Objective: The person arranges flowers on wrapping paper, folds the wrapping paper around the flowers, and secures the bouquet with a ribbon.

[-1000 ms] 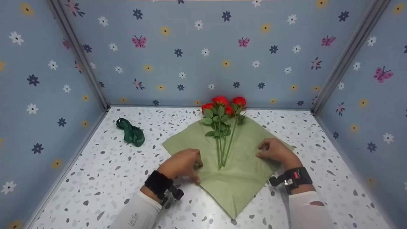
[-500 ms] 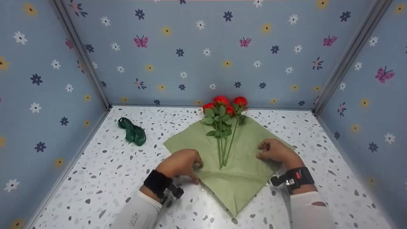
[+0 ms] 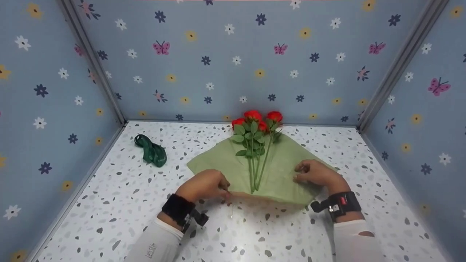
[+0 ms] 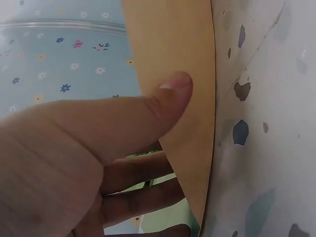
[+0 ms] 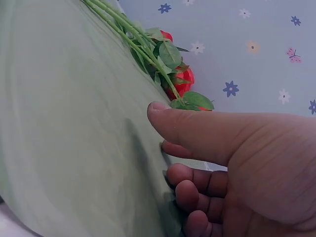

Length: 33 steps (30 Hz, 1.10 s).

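Head view: green paper [image 3: 280,174], near edge pinched by left hand [image 3: 205,185]; right hand [image 3: 316,173] loosely curled, empty; roses [image 3: 253,116] atop; step, I'd say, folding; next probably needs creasing.

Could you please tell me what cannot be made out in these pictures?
Some fingertips of the left hand: left wrist view, hidden behind the paper.
Parts of the roses: head view, covered by leaves.
Sleeve lettering: head view, too small to read.
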Motion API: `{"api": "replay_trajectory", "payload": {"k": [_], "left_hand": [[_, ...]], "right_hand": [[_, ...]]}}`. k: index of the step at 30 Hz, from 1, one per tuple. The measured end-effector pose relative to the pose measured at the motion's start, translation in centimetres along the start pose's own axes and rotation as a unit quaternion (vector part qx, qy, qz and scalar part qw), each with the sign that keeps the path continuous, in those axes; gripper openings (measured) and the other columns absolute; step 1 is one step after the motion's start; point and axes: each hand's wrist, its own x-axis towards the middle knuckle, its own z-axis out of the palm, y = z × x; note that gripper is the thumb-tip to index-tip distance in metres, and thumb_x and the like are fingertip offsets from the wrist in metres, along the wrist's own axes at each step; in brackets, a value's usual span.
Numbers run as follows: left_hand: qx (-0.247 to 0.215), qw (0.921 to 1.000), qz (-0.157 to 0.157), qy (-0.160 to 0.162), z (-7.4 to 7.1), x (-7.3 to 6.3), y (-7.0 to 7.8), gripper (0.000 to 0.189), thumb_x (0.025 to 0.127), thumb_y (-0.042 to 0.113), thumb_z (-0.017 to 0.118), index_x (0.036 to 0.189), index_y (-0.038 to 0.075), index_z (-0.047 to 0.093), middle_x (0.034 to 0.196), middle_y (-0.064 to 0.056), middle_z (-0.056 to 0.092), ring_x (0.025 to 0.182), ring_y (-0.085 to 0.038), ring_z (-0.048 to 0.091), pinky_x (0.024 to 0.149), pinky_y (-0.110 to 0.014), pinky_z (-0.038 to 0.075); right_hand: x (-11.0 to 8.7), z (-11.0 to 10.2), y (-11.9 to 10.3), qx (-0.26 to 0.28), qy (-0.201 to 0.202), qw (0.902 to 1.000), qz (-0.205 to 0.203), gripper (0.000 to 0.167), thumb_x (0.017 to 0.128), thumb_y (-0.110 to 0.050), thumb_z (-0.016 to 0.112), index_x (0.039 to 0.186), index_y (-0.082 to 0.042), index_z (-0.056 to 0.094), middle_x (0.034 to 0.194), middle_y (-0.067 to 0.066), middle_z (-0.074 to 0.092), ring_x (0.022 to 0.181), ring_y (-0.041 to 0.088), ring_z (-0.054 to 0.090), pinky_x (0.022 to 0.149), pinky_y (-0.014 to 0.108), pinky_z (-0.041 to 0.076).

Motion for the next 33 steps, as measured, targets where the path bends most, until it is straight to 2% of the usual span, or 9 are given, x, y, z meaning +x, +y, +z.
{"api": "replay_trajectory", "payload": {"k": [2, 5, 9, 12, 17, 21, 27, 30, 33], "left_hand": [[-0.006, 1.0, -0.007, 0.003, 0.0, 0.1, -0.1, 0.008, 0.098, 0.03, 0.091, 0.099, 0.022, 0.093, 0.101, 0.006, 0.086, 0.074, -0.01, 0.066, 0.069, -0.033, 0.057], [-0.012, 0.9997, -0.02, 0.01, 0.1, 0.3, -0.1, 0.013, 0.102, 0.031, 0.087, 0.098, 0.02, 0.093, 0.09, 0.008, 0.082, 0.065, -0.01, 0.059, 0.063, -0.032, 0.051], [-0.014, 0.999, -0.036, 0.022, 0.2, 0.5, -0.1, 0.02, 0.106, 0.034, 0.083, 0.094, 0.02, 0.092, 0.082, 0.008, 0.077, 0.064, -0.01, 0.058, 0.064, -0.032, 0.05], [-0.004, 0.9989, -0.032, 0.032, 0.4, 0.6, -0.2, 0.027, 0.107, 0.035, 0.081, 0.086, 0.019, 0.088, 0.074, 0.009, 0.069, 0.063, -0.011, 0.056, 0.066, -0.034, 0.05], [0.025, 0.9973, -0.02, 0.065, 0.9, 1.2, -0.3, 0.023, 0.104, 0.029, 0.085, 0.084, 0.017, 0.081, 0.081, 0.006, 0.071, 0.076, -0.014, 0.061, 0.079, -0.039, 0.055], [0.036, 0.995, -0.027, 0.089, 1.4, 1.5, -0.3, 0.011, 0.101, 0.023, 0.087, 0.102, 0.013, 0.083, 0.098, -0.001, 0.078, 0.09, -0.018, 0.066, 0.089, -0.043, 0.059], [0.031, 0.9939, -0.017, 0.104, 1.7, 1.6, -0.2, 0.031, 0.097, 0.016, 0.09, 0.124, 0.007, 0.08, 0.109, -0.007, 0.079, 0.098, -0.022, 0.069, 0.093, -0.046, 0.061], [0.041, 0.9929, -0.011, 0.111, 1.7, 1.6, -0.4, 0.032, 0.095, 0.017, 0.092, 0.124, 0.008, 0.082, 0.104, -0.004, 0.078, 0.095, -0.02, 0.069, 0.092, -0.045, 0.062], [0.066, 0.9902, -0.001, 0.124, 1.8, 1.5, -0.7, 0.022, 0.093, 0.021, 0.094, 0.111, 0.012, 0.085, 0.093, 0.002, 0.077, 0.088, -0.017, 0.068, 0.087, -0.043, 0.062]], "right_hand": [[-0.1, -0.1, -0.1, -0.007, -0.003, 1.0, -0.005, 0.048, 0.097, -0.04, 0.09, 0.133, -0.01, 0.077, 0.12, 0.011, 0.076, 0.109, 0.025, 0.069, 0.094, 0.038, 0.056], [-0.2, -0.3, -0.3, -0.015, -0.007, 0.9997, -0.017, 0.046, 0.1, -0.038, 0.087, 0.133, -0.008, 0.077, 0.121, 0.013, 0.077, 0.111, 0.025, 0.07, 0.097, 0.041, 0.057], [-0.4, -0.6, -0.6, -0.017, -0.014, 0.9996, -0.02, 0.041, 0.102, -0.035, 0.084, 0.131, -0.007, 0.078, 0.119, 0.013, 0.079, 0.105, 0.023, 0.072, 0.092, 0.037, 0.059], [-0.4, -0.8, -0.9, -0.006, -0.019, 0.9998, -0.009, 0.039, 0.105, -0.034, 0.081, 0.131, -0.005, 0.077, 0.114, 0.014, 0.079, 0.098, 0.022, 0.073, 0.085, 0.034, 0.06], [-0.6, -1.5, -2.3, -0.007, 0.002, 1.0, -0.003, 0.034, 0.108, -0.033, 0.077, 0.125, -0.004, 0.078, 0.107, 0.012, 0.079, 0.095, 0.025, 0.074, 0.079, 0.034, 0.058], [-1.2, -2.0, -4.4, -0.014, 0.016, 0.9996, -0.021, 0.027, 0.109, -0.03, 0.076, 0.118, -0.005, 0.078, 0.097, 0.007, 0.075, 0.086, 0.023, 0.07, 0.073, 0.034, 0.055], [-2.1, -2.0, -7.4, -0.022, -0.004, 0.9981, -0.057, 0.021, 0.109, -0.028, 0.078, 0.108, -0.007, 0.078, 0.085, 0.001, 0.07, 0.073, 0.015, 0.059, 0.068, 0.034, 0.051], [-2.4, -1.7, -8.4, -0.031, -0.016, 0.9974, -0.064, 0.018, 0.108, -0.026, 0.078, 0.105, -0.009, 0.078, 0.083, 0.0, 0.07, 0.072, 0.014, 0.057, 0.066, 0.033, 0.049], [-2.6, -1.0, -9.3, -0.048, -0.032, 0.996, -0.068, 0.013, 0.107, -0.022, 0.079, 0.107, -0.008, 0.08, 0.085, 0.001, 0.073, 0.073, 0.014, 0.059, 0.066, 0.032, 0.05]]}}
